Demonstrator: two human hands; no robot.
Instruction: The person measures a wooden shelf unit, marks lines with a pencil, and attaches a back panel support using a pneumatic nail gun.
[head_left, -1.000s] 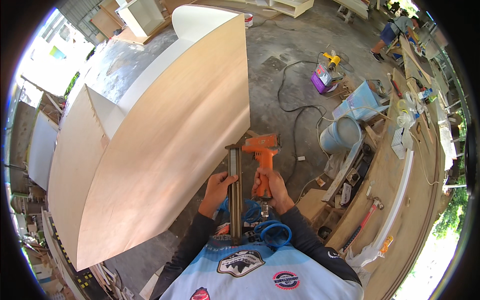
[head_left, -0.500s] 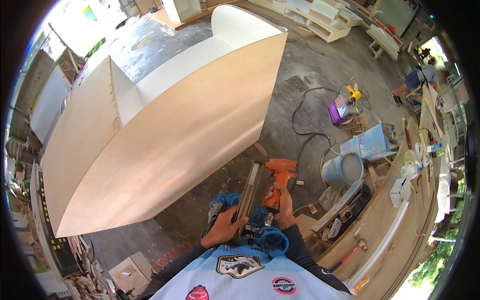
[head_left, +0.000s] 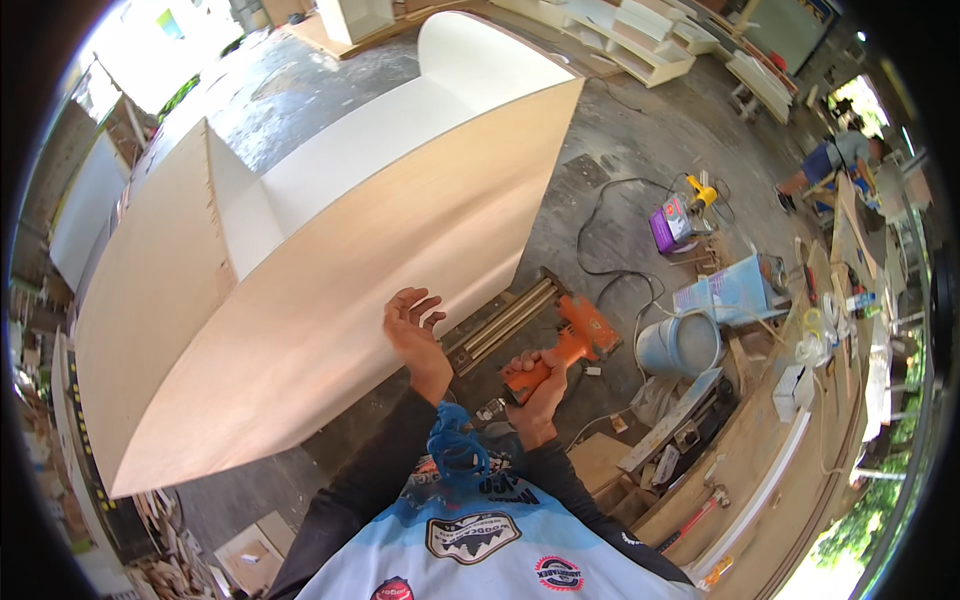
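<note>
An orange pneumatic nail gun (head_left: 582, 338) is gripped by its handle in my right hand (head_left: 540, 392), its long metal magazine (head_left: 505, 325) pointing left toward the plywood cabinet (head_left: 400, 260). My left hand (head_left: 413, 335) is raised off the tool with fingers apart and slightly curled, in front of the cabinet's pale wooden panel. I cannot tell whether it touches the panel. A coiled blue air hose (head_left: 458, 440) hangs by my chest, and a metal coupling (head_left: 490, 408) sits at the base of the gun's handle.
On the right stand a blue-grey bucket (head_left: 680, 345), a light-blue container (head_left: 735, 292) and a purple can (head_left: 672, 228) beside a yellow power tool (head_left: 702, 190). A long workbench (head_left: 800, 440) carries a hammer (head_left: 695, 520). Black cable (head_left: 590, 240) crosses the floor. Another person (head_left: 840, 155) bends far right.
My left hand has let go of the nail gun's magazine and moved up and left toward the panel. The gun has swung from upright to slanting, its magazine now lying leftward.
</note>
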